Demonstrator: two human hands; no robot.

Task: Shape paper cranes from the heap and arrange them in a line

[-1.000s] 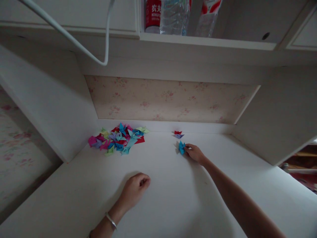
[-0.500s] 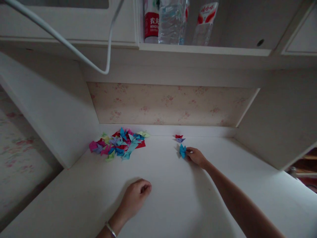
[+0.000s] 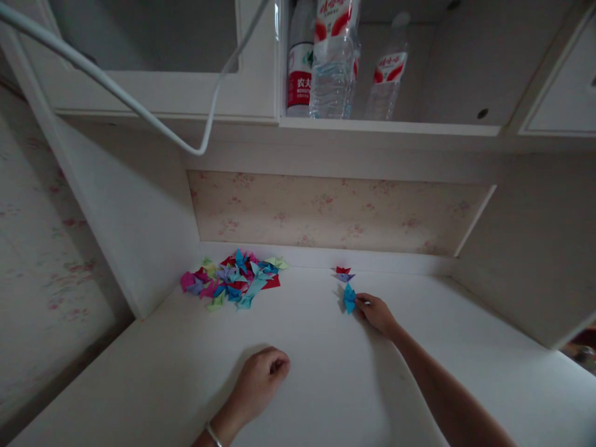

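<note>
Your right hand point(image 3: 376, 313) pinches a blue folded-paper figure point(image 3: 349, 298) near red and purple folded-paper pieces point(image 3: 345, 277). Your left hand point(image 3: 261, 380) makes a loose fist above the white desk point(image 3: 321, 379).

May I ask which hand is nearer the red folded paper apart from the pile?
Right: the right hand is front-right of the red folded paper; the left hand is farther off, front-left.

Between the paper pile point(image 3: 237, 284) and the blue folded paper point(image 3: 349, 298), a hand could pass along the tabletop point(image 3: 321, 379). The left hand point(image 3: 261, 380) partly obstructs the front; side panels point(image 3: 133, 211) limit both sides, the upper cabinet point(image 3: 386, 128) the height.
</note>
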